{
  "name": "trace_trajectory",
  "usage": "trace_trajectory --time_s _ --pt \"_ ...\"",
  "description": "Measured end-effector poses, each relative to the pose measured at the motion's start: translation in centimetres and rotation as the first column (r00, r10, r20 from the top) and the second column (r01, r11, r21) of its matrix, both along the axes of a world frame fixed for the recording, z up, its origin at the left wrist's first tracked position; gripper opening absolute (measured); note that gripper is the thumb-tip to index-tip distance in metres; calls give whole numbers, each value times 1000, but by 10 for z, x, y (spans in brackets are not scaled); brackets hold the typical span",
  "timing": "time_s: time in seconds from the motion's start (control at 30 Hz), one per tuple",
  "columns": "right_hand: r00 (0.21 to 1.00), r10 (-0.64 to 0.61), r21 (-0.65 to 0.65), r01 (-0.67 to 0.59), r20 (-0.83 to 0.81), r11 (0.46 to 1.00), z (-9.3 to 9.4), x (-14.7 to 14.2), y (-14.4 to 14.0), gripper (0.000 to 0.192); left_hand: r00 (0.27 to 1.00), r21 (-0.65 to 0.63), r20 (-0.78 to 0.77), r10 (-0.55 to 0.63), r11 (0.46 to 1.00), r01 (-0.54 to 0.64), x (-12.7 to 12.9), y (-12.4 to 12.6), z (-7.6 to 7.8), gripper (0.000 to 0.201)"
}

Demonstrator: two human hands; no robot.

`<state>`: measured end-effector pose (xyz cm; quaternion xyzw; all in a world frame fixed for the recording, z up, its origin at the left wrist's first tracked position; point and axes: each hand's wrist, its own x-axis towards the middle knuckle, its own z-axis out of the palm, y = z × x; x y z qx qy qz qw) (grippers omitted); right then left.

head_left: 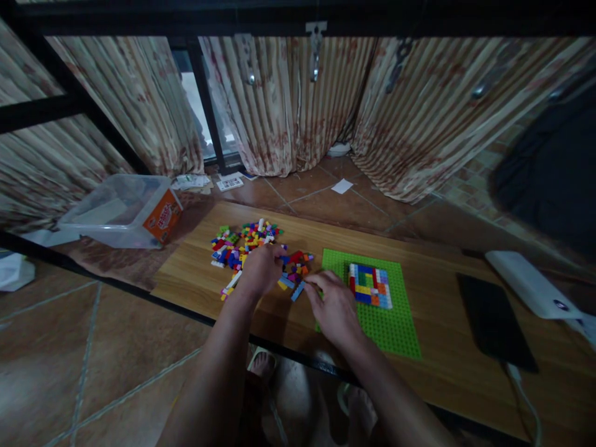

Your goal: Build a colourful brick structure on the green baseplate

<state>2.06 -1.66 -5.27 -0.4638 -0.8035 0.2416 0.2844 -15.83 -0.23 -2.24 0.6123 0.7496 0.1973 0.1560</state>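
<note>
My left hand (261, 270) reaches into a heap of small toy building bricks (254, 234) in many colours. Its fingers curl down among the bricks and are mostly hidden, so what they hold does not show. Closed in a pinch, my right hand (336, 305) has its thumb and forefinger at the upper end of a long light-blue brick (298, 291), just right of the heap. Beside that hand lies a green studded baseplate (400, 329). On the baseplate sits a flat, roughly square build (371, 285) of white, blue, red, yellow, green and orange bricks.
A wooden table (442, 385) carries everything. On its right are a dark flat tablet-like slab (496, 320) with a white cable and a long white device (526, 282). A clear plastic bin (116, 211) with an orange label stands at left. Curtains (288, 105) hang behind.
</note>
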Motion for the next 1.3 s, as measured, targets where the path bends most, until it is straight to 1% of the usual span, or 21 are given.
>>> trace_trajectory --time_s 0.13,0.27,0.4,0.53,0.63,0.73,0.8,0.87,0.93,1.0,1.1,1.2,1.3 --pt "989 -82 -9 83 120 996 -4 -20 5 17 1000 -4 1 -11 1000 11 -2 1 -5 32" --pt "976 -105 -7 108 190 994 -6 -28 8 16 1000 5 9 1 1000 -1 -3 0 -6 29" --pt "982 -96 -25 101 161 995 -9 -30 9 16 999 29 16 -30 999 29 -5 0 -6 27" --pt "995 -87 -42 90 52 995 -3 -25 10 17 997 49 62 -45 998 42 -8 -1 -6 27" --pt "995 -83 -31 81 -60 996 8 -8 12 18 997 77 60 -54 996 49 -8 -2 -6 26" --pt "986 -113 -71 105 -124 992 19 28 17 20 995 80 47 -84 994 80 -8 -3 -5 25" --pt "979 -165 -128 150 -117 980 25 59 22 22 994 71 48 -99 993 96 -7 -4 -4 24" --pt "966 -240 -156 224 -91 962 28 89 25 23 993 69 48 -104 993 101 -7 -5 -3 23" --pt "958 -274 -158 259 -85 953 28 114 29 24 994 74 40 -105 992 102 -6 -6 -2 23" --pt "957 -286 -173 274 -48 946 24 131 31 26 993 84 25 -113 990 110 -4 -6 -2 22" --pt "969 -248 -210 242 -6 947 17 142 33 28 993 89 11 -119 989 117 0 -4 -3 22" --pt "978 -208 -213 203 2 956 13 143 35 28 992 84 13 -123 989 122 5 -2 -6 23" --pt "981 -192 -200 190 8 961 10 140 38 27 991 81 21 -131 988 129 7 0 -8 23"
